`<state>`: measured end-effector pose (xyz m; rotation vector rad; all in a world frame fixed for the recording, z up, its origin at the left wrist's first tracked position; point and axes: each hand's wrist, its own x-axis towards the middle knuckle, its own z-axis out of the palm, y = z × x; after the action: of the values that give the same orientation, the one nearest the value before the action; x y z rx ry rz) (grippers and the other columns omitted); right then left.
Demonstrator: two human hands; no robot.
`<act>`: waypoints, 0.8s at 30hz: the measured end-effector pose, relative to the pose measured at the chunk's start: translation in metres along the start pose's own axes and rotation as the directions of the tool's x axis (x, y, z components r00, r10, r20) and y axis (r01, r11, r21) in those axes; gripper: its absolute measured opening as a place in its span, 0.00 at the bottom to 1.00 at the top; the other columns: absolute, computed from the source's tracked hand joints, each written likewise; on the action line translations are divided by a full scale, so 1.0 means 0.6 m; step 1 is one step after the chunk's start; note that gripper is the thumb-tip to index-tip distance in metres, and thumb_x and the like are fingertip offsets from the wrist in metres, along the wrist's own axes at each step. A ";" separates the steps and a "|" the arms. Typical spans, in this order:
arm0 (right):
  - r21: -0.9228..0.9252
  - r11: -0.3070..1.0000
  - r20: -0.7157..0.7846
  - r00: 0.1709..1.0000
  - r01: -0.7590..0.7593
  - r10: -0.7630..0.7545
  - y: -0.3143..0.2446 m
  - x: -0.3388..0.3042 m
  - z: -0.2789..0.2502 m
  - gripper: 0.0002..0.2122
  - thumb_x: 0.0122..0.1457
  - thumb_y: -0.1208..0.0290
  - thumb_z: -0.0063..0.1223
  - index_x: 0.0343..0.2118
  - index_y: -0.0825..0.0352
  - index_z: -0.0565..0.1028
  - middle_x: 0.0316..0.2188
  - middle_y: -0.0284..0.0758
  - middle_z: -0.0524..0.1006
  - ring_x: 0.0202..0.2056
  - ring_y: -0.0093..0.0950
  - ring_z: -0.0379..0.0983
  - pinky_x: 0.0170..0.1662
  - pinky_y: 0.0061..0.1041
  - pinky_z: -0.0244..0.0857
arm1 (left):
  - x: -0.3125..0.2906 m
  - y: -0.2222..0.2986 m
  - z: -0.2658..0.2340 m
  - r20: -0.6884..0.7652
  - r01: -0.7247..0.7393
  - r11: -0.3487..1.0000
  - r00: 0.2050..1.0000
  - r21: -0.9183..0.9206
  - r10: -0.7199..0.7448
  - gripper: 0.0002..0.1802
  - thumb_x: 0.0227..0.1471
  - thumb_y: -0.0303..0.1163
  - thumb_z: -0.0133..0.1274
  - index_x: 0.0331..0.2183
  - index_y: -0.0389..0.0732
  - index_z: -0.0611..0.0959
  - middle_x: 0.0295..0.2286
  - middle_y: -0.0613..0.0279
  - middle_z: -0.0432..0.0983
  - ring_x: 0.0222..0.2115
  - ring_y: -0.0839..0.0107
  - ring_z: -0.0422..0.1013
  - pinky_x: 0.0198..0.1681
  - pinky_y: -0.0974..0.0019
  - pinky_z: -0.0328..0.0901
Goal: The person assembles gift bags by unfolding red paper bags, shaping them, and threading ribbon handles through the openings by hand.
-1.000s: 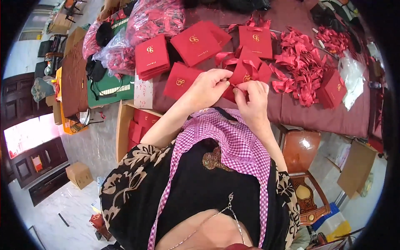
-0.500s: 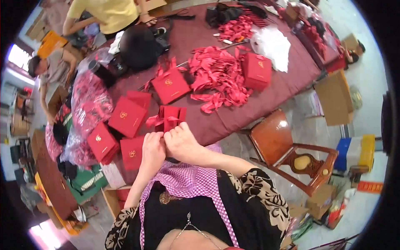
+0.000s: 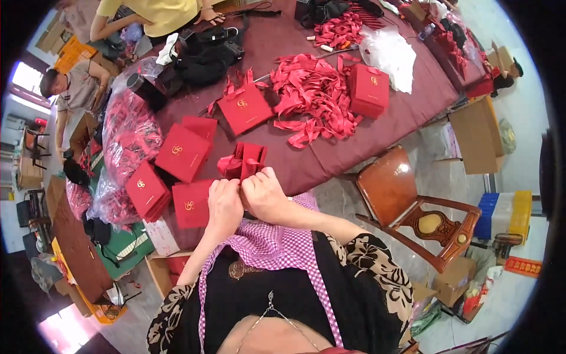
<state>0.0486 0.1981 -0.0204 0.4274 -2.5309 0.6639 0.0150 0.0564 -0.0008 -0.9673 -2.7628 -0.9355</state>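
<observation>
At the near table edge, a small red paper gift bag with red ribbon on it stands just beyond my hands. My left hand and my right hand meet knuckle to knuckle, both closed in a pinch at the bag's near side. What exactly the fingertips grip is hidden behind the fingers; it may be the bag's edge or its ribbon. To the left lie a flat red bag, a stack of red bags and another pair. Further off, a red bag rests beside a heap of red ribbons.
A maroon cloth covers the table. Another red bag stack, white plastic and a black bag lie on it. Plastic-wrapped goods line the left. A wooden chair stands right. A person in yellow is across the table.
The view has shifted slightly. My hands remain closed together at the small bag, with only a slight shift in the fingers. The person in yellow has a hand spread on the table.
</observation>
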 end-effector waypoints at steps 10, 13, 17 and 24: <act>0.198 0.977 -0.061 0.994 -0.073 0.087 0.010 0.011 0.002 0.09 0.42 0.72 0.57 0.26 0.65 0.68 0.21 0.35 0.68 0.28 0.33 0.67 0.38 0.33 0.55 | 0.017 -0.006 -0.019 -0.021 0.005 0.992 1.000 -0.126 -0.008 0.12 0.44 0.18 0.47 0.36 0.29 0.74 0.30 0.47 0.69 0.33 0.51 0.65 0.37 0.56 0.61; 0.162 0.984 0.004 0.997 -0.075 0.075 0.008 0.005 -0.009 0.09 0.44 0.73 0.57 0.28 0.63 0.69 0.25 0.34 0.70 0.31 0.32 0.67 0.41 0.33 0.55 | 0.012 -0.014 -0.023 0.042 -0.005 0.991 0.999 -0.135 0.011 0.13 0.44 0.19 0.48 0.36 0.31 0.74 0.30 0.48 0.69 0.34 0.51 0.65 0.39 0.57 0.61; 0.118 0.992 0.043 0.998 -0.042 0.037 0.015 0.018 -0.022 0.10 0.44 0.73 0.58 0.30 0.63 0.71 0.30 0.34 0.71 0.34 0.31 0.67 0.42 0.34 0.56 | 0.017 -0.039 -0.024 0.041 0.000 0.994 0.999 -0.113 0.005 0.14 0.42 0.21 0.50 0.36 0.31 0.75 0.30 0.49 0.71 0.34 0.52 0.66 0.40 0.56 0.61; 0.322 0.943 0.230 0.959 0.088 -0.168 0.044 0.076 -0.047 0.07 0.47 0.74 0.55 0.30 0.66 0.72 0.40 0.38 0.71 0.39 0.37 0.68 0.42 0.33 0.59 | 0.055 -0.061 -0.059 0.099 -0.138 0.967 0.982 -0.212 0.161 0.11 0.40 0.22 0.50 0.31 0.33 0.78 0.26 0.53 0.72 0.32 0.56 0.67 0.37 0.57 0.61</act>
<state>0.0104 0.2272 0.0153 0.8306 -2.6091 1.0168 -0.0377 0.0317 0.0169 -1.2803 -2.6748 -1.1923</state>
